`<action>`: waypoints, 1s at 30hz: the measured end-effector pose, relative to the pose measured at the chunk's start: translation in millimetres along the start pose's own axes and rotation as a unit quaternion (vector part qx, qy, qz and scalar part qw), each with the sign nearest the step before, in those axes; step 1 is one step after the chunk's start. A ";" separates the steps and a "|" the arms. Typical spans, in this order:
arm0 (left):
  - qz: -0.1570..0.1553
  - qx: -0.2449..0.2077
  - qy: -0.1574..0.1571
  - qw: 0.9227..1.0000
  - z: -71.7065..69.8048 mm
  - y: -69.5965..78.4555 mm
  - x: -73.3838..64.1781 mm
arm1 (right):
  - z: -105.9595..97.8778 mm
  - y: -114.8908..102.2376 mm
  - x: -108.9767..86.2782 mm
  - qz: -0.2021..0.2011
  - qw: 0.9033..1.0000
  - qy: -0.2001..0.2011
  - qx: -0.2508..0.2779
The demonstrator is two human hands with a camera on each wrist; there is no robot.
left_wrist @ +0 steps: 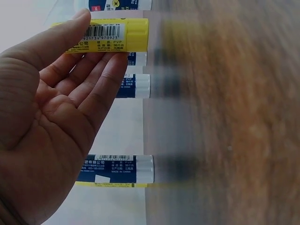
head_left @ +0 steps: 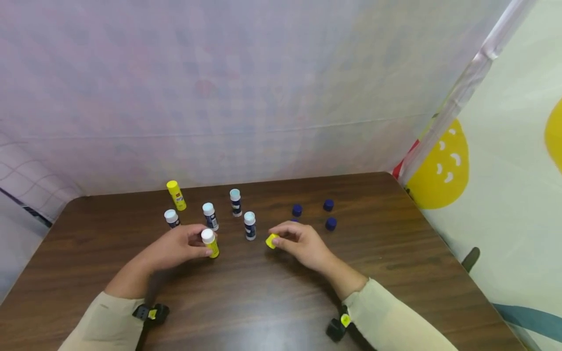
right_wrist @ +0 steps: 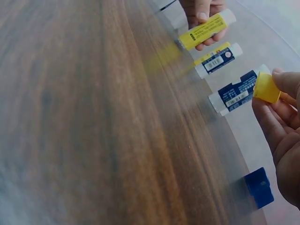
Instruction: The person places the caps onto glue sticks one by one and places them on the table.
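Your left hand [head_left: 175,247] grips an uncapped yellow glue stick [head_left: 213,248] near navy glue sticks [head_left: 250,230] standing on the counter [head_left: 246,292]. Your right hand [head_left: 304,245], well apart, pinches a yellow cap [head_left: 270,241] near blue caps [head_left: 331,224].

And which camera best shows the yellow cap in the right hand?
The right wrist view: the yellow cap appears large there, pinched in the right hand. The head view shows it small; the left wrist view doesn't show it.

Gap between yellow stick [head_left: 212,247], cap [head_left: 271,241]; navy tube [head_left: 250,227] behind.
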State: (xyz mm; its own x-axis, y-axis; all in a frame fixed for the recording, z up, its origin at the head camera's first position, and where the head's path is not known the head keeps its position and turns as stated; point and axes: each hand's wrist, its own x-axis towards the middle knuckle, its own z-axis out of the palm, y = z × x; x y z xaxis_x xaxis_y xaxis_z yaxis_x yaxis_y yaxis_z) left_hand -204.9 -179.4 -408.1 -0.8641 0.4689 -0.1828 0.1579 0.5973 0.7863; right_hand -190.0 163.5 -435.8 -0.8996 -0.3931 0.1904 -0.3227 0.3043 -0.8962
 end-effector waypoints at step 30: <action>0.027 0.014 0.007 1.000 -2.6 10.5 -2.6 | -4.4 -2.0 2.8 0.024 0.999 0.029 0.032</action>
State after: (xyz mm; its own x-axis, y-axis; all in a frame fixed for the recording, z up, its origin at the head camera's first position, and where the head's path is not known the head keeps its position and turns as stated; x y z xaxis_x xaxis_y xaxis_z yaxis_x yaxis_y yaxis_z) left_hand -202.2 -176.1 -397.8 -0.8604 0.4920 -0.1328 0.2176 0.5904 0.7773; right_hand -193.2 165.6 -431.8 -0.9299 -0.3278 0.1669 -0.2600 0.2647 -0.9286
